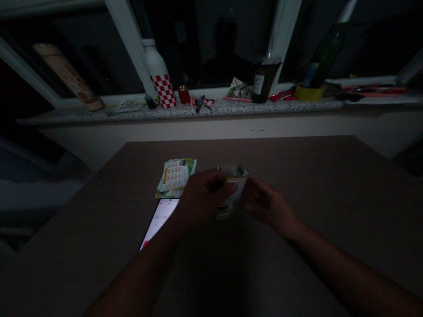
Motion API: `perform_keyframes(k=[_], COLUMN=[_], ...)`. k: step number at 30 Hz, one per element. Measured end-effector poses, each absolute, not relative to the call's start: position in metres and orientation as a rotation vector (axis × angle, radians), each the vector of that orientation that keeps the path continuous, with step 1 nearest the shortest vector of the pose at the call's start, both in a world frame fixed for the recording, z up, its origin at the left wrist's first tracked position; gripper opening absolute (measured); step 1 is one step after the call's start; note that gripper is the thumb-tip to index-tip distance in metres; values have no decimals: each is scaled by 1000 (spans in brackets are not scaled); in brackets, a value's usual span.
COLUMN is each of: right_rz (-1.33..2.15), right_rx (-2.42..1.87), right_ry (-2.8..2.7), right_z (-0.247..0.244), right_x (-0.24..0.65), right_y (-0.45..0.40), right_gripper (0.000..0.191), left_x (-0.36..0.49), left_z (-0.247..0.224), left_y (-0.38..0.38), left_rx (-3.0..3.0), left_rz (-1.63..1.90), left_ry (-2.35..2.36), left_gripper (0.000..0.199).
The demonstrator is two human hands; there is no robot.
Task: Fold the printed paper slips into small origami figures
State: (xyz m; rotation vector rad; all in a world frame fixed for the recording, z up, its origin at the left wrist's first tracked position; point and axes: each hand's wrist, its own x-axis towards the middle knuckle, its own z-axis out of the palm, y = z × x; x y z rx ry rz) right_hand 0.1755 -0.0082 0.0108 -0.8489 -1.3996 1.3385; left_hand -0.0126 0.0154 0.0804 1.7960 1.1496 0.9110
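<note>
My left hand point(206, 193) is closed on a small green-and-white printed packet point(235, 193), with the thumb lying across its front. The packet stands tilted above the table, and its upper end looks crumpled or clear. Close to the packet's right side is my right hand point(272, 207), its fingers loosely curved and the thumb apart. Whether those fingertips touch the packet is too dark to tell. A stack of printed cards point(175, 176) lies beyond my left hand. Partly under my left forearm, a lit phone point(158, 220) shows a running time display.
The brown table point(307, 171) reaches to a wall below a stone windowsill point(224, 106). On the sill stand a red-and-white checked bottle point(161, 79), a tan cylinder point(69, 77), a small red jar point(183, 94), a dark cup point(264, 81) and a green bottle point(330, 48).
</note>
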Motion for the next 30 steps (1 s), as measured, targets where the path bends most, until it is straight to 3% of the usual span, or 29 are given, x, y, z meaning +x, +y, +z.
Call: perform_keyframes(k=[4,7,11,18,30], right_rz=[1547,1541,1518,1523,1449], right_rx=[-734,-808,-857,-910,-978], right_ry=[-1153,-1077,-1061,-1122,-1106], right_z=[3,-9,-20,-21,-29], right_x=[182,191,200,200,200], right_y=[-7,-5,-2,-1,-1], right_gripper=[39,33,34,36,39], left_x=[17,25,24,29,32], left_z=[49,27,4,-11,-12], left_y=[22,27,25,17,16], left_rx=[1539,1445,1378,1199,1081], left_rz=[870,978,1127,1010,1068], left_ry=[998,1069,1245,1126,1134], left_gripper=[16,15,31,17,22])
